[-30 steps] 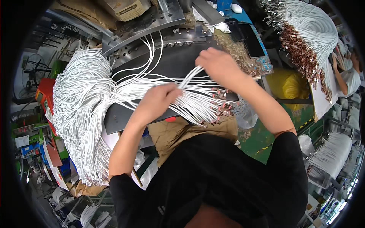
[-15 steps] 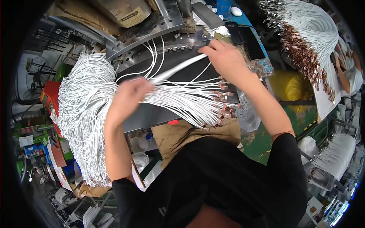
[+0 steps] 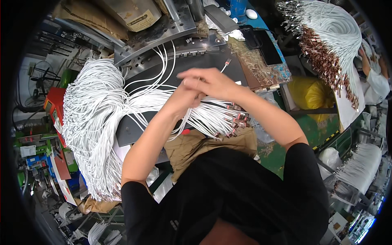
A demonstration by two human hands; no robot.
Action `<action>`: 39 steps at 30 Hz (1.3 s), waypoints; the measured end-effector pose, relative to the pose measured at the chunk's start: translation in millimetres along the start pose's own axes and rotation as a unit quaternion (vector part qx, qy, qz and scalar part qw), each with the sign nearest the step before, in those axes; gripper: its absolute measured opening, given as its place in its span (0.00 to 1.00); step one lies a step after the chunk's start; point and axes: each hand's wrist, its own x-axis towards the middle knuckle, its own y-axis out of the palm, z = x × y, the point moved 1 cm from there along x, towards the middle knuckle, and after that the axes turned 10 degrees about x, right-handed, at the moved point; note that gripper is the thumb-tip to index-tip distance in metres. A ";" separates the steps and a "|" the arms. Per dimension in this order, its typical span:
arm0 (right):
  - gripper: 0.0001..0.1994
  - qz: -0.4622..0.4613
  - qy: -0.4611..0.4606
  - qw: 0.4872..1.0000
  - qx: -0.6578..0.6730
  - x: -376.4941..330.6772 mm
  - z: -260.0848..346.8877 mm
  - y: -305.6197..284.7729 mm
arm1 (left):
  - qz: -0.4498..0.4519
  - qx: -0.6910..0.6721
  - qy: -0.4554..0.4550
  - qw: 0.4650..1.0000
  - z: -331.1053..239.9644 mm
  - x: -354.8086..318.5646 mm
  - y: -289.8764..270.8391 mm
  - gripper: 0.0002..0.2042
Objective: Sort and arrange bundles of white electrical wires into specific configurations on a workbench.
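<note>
A thick bundle of white cables (image 3: 149, 97) lies across the dark work surface, its small metal connectors (image 3: 239, 118) fanned out at the right end. My left hand (image 3: 179, 100) is closed around the bundle near its middle. Crossing over it, my right hand (image 3: 212, 83) has its fingers bent around the left hand's fingertips; what it holds is hidden. One cable end with a connector (image 3: 227, 62) sticks out beyond the right hand. Below the left hand, a few cables hang in a loop toward the front edge.
A large heap of white cables (image 3: 92, 118) drapes over the left side. Behind stands a perforated metal plate (image 3: 157, 41). A dark phone (image 3: 269, 47) lies at the back right. More cables with copper-coloured ends (image 3: 326, 57) hang at the far right, near another person's arm (image 3: 365, 63).
My right hand has come left and down from the back right, over my left hand. My left hand has moved right along the cables. The white strip stretched between them no longer shows.
</note>
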 end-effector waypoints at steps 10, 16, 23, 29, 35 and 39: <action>0.16 -0.041 -0.137 0.819 -0.556 4.3 7.6 -21.0 | -0.069 -0.166 0.042 0.983 -10.1 30.2 -46.7 0.13; 0.17 -0.034 -0.199 0.775 -0.598 33.3 -26.0 -33.1 | -0.114 -0.078 0.020 0.990 13.0 38.8 -47.7 0.14; 0.18 -0.042 0.293 0.955 0.024 34.1 -28.3 -43.3 | -0.117 0.036 0.010 0.992 6.5 31.7 -35.4 0.10; 0.19 -0.144 0.207 0.967 -0.041 25.4 -30.0 -28.9 | -0.086 0.037 0.017 0.995 8.2 40.7 -32.3 0.10; 0.18 -0.125 0.111 0.973 -0.160 22.9 -29.5 -18.1 | -0.104 -0.021 0.024 0.994 2.2 31.8 -28.5 0.11; 0.18 -0.097 0.136 0.979 -0.116 24.2 -29.6 -33.7 | -0.022 -0.033 0.026 0.999 1.7 22.0 -42.4 0.12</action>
